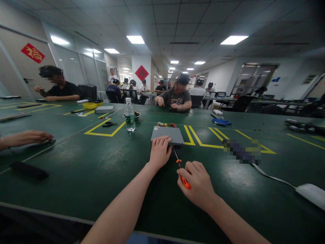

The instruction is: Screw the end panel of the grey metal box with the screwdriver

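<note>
A flat grey metal box (170,134) lies on the green table (88,169) in front of me, with coloured wires at its far edge. My left hand (159,151) rests on the box's near left corner, fingers curled over its edge. My right hand (198,183) is closed around an orange-handled screwdriver (182,173). The thin shaft of the tool points up toward the near side of the box, close to its front face.
A water bottle (130,115) stands left of the box, scissors (109,124) beyond it. A co-worker's hand (26,138) lies at far left by a black bar (29,170). A white device (311,194) with cable sits right. Other people sit across the tables.
</note>
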Tool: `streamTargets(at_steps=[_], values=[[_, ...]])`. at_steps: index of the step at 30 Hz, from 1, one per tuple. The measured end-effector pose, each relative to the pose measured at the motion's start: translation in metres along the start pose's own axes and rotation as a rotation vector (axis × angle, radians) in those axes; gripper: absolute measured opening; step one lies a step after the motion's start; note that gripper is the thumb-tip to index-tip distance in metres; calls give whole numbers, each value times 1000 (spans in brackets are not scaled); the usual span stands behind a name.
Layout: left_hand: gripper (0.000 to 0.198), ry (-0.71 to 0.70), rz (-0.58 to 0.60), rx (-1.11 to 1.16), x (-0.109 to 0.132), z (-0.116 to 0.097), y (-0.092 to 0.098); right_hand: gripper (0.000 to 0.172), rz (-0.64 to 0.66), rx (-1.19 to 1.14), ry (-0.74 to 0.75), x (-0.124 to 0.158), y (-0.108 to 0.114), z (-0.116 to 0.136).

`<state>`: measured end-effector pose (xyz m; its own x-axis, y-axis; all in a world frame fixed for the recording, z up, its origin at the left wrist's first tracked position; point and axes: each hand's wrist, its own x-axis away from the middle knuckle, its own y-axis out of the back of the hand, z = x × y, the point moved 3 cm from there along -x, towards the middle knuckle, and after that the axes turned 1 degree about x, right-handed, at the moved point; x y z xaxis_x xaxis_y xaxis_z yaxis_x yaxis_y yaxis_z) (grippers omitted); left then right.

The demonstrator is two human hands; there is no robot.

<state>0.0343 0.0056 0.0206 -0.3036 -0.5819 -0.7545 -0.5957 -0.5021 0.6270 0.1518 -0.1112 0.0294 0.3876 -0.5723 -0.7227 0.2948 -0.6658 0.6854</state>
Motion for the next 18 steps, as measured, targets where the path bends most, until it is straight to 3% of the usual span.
streamTargets(at_steps=[11, 18], values=[[30, 6, 5, 6, 0, 1, -1, 12, -114, 140, 52, 2, 3, -9], [30, 5, 0, 1, 0, 1, -2, 13, -63, 120, 84, -1, 1, -2]])
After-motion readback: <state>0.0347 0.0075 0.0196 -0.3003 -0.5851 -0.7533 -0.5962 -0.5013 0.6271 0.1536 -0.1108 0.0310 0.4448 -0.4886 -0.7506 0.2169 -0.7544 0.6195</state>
